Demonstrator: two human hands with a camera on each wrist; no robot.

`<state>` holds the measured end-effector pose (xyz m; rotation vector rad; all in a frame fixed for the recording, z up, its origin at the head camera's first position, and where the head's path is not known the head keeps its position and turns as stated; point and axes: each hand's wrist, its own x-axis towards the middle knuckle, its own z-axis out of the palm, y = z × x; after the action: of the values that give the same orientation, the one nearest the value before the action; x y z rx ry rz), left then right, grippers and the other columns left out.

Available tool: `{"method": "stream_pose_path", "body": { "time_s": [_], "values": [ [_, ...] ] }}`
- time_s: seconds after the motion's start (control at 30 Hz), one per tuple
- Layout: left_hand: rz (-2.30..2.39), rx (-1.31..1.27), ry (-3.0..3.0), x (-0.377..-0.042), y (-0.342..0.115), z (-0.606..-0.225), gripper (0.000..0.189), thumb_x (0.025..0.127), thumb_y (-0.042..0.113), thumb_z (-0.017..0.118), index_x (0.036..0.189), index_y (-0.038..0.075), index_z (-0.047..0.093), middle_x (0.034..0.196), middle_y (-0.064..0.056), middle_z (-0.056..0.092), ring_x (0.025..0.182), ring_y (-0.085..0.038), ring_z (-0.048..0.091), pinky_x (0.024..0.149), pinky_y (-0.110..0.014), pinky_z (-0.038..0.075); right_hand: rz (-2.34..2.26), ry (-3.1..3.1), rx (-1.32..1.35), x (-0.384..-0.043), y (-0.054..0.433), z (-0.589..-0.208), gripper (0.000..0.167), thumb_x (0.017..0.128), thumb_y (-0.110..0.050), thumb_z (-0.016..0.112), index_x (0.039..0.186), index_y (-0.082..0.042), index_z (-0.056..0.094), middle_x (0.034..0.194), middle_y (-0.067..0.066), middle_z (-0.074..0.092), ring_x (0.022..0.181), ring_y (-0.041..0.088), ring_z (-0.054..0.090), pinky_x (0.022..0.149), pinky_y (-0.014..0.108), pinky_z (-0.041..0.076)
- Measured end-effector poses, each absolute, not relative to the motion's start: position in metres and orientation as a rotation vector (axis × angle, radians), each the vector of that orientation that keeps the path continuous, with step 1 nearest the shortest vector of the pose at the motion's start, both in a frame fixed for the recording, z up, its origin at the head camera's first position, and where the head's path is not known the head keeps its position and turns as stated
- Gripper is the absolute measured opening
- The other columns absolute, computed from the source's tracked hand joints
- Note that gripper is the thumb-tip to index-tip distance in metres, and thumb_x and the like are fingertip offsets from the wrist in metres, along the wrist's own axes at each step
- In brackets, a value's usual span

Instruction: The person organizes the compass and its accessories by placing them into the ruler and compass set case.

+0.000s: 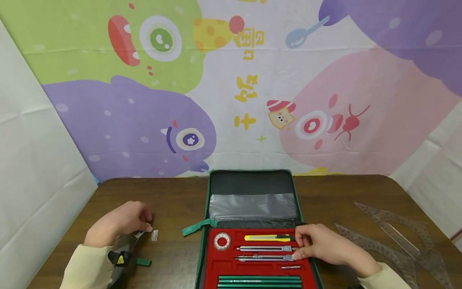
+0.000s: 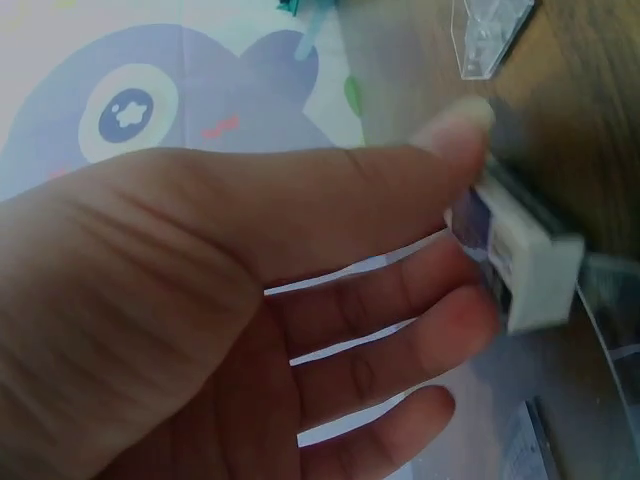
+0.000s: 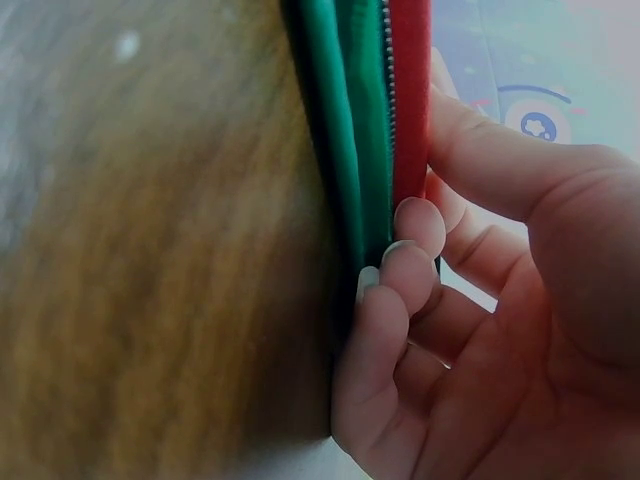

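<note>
A zip case (image 1: 203,257) with green edges lies unfolded on the table, its red tray holding drawing tools. My right hand (image 1: 325,245) grips the case's right edge; in the right wrist view its fingers curl against the zipper (image 3: 390,90) and red tray side (image 3: 410,130). The thumb lies by the end of a silver compass (image 1: 265,258). Over the table's left side, my left hand (image 1: 122,220) pinches a small white eraser (image 2: 545,280) with a dark sleeve between thumb and fingers. Close to it is a small clear plastic piece (image 1: 155,235).
Clear protractor-like set squares (image 1: 382,237) lie to the right. The tray also holds a yellow cutter (image 1: 267,238), a round white dial (image 1: 221,241) and green pencils (image 1: 260,278). A green strap (image 1: 196,227) sticks out leftward. A dark item (image 1: 124,257) sits under the left wrist.
</note>
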<state>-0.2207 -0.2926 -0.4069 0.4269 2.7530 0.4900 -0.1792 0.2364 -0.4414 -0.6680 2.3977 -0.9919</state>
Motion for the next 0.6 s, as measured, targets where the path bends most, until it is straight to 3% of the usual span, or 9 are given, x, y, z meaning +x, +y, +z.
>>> {"method": "stream_pose_path", "body": {
  "time_s": [0.37,0.6],
  "values": [
    [0.418,0.475,2.847,-0.216,-0.278,-0.394,0.007,0.083,0.009,0.077,0.082,0.012,0.071,0.079,0.004,0.063,0.066,-0.011,0.056,0.062,-0.035,0.05,-1.008,2.383,-0.675,-0.179,0.237,-0.441,0.032,0.086,-0.04,0.076,0.082,-0.015,0.056,0.063,-0.006,0.049,0.055,0.007,0.044,0.056,0.024,0.037],
    [0.751,0.875,2.754,-0.2,-0.233,-0.376,0.01,0.089,0.015,0.075,0.084,0.022,0.072,0.079,0.014,0.061,0.068,-0.003,0.059,0.061,-0.027,0.05,-1.013,2.389,-0.693,-0.179,0.238,-0.444,0.033,0.086,-0.039,0.077,0.082,-0.015,0.056,0.062,-0.007,0.048,0.054,0.007,0.043,0.056,0.024,0.037]
  ]
}}
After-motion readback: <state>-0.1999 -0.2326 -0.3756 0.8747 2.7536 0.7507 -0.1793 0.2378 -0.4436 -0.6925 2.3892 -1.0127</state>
